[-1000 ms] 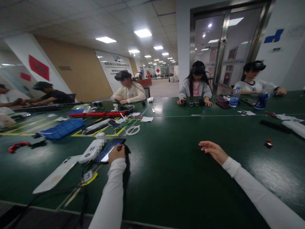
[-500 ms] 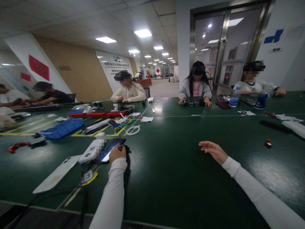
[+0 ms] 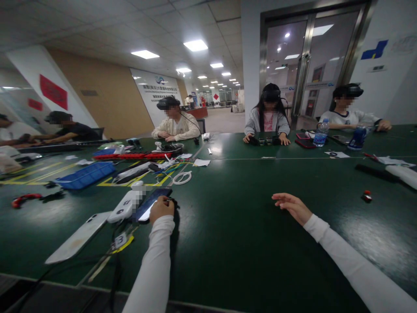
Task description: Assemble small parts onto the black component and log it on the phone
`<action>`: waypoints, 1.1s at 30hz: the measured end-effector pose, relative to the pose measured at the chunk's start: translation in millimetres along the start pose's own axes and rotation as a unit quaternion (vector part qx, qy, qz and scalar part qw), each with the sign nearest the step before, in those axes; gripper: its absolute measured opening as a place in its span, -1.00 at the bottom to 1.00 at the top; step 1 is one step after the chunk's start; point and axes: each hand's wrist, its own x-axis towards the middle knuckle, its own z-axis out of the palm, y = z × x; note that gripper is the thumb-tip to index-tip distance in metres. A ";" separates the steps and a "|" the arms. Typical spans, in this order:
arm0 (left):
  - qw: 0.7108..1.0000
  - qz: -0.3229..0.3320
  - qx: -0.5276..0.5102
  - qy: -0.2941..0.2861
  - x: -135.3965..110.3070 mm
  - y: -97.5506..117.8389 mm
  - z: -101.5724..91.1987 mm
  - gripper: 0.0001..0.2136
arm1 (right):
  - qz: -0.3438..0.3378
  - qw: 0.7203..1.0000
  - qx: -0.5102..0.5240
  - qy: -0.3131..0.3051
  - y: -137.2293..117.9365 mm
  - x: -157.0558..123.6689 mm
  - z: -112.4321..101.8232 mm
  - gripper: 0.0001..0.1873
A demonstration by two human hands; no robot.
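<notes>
My left hand (image 3: pixel 162 208) is at the right edge of a smartphone (image 3: pixel 151 204) with a partly lit screen, its fingers curled together. Part of a small dark object (image 3: pixel 175 203) shows beside the knuckles; what the fingers hold, if anything, is hidden. Left of the phone lies a white device (image 3: pixel 122 206) with round marks on it, and nearer to me a second, pale phone (image 3: pixel 78 237) rests back side up. Over the bare right part of the green table (image 3: pixel 228 243), my right hand (image 3: pixel 295 208) is open, fingers stretched leftward, holding nothing.
A numbered tag (image 3: pixel 120 240) and black cables lie by the white device. Beyond are a blue tray (image 3: pixel 85 174), a coiled white cable (image 3: pixel 182 178) and loose wires. At right sits a small red-and-silver object (image 3: pixel 367 196). Several people wearing headsets sit around the table.
My left hand has shifted very slightly up and right beside the phone. My right hand and the things on the table stay where they were.
</notes>
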 end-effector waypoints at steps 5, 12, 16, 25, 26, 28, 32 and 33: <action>0.994 0.091 -0.045 -0.037 -5.0 13.7 4.1 -0.79 | -0.004 1.000 -0.009 -0.004 -3.6 -1.4 2.4 -0.62; 0.927 0.289 -0.180 -0.157 -63.3 96.5 0.8 -0.77 | -0.017 0.997 -0.071 -0.025 -1.3 1.3 5.6 -0.64; 0.848 0.404 -0.278 -0.202 -114.3 148.2 -3.6 -0.75 | -0.040 0.978 -0.190 -0.077 2.1 4.0 8.8 -0.50; 0.772 0.455 -0.350 -0.274 -186.2 225.0 -9.7 -0.77 | -0.081 0.932 -0.333 -0.119 -6.0 2.7 17.7 -0.15; 0.772 0.449 -0.355 -0.278 -187.6 227.1 -9.6 -0.77 | -0.083 0.931 -0.335 -0.119 -7.1 2.2 18.4 -0.14; 0.771 0.434 -0.368 -0.285 -187.9 227.7 -8.8 -0.77 | -0.086 0.929 -0.340 -0.122 -8.5 1.2 19.4 -0.14; 0.762 0.414 -0.401 -0.294 -185.5 223.4 -7.4 -0.78 | -0.094 0.922 -0.354 -0.124 -8.0 0.6 20.0 -0.12; 0.761 0.411 -0.406 -0.295 -185.0 222.5 -7.5 -0.79 | -0.097 0.921 -0.357 -0.123 -7.4 0.8 19.9 -0.13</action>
